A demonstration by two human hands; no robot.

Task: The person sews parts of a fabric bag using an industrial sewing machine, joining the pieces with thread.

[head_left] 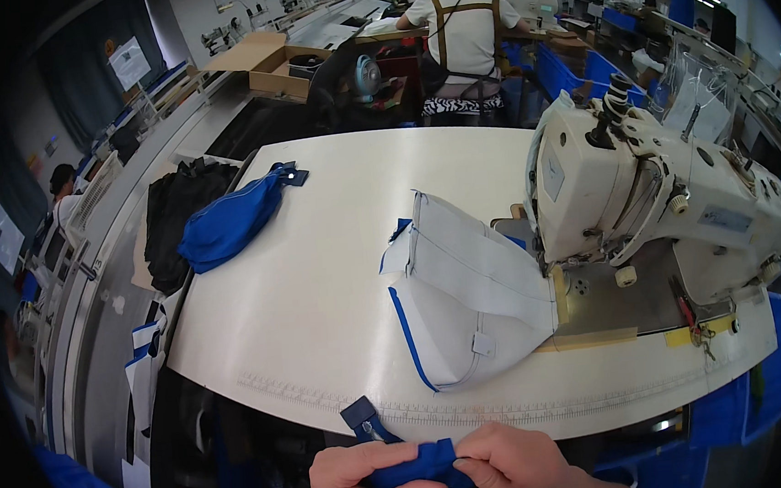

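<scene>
While a blue pouch lies on the table's left, our left hand grips blue fabric at the near edge; a white sewn piece lies beyond, our right hand pinches the fabric's right end, and a sewing machine stands rightmost.

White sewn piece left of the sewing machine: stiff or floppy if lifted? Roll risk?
White piece: likely holds some shape, since its panels bulge up. Probably light, given thin-looking edges. Rolling seems unlikely with that angular outline.
</scene>
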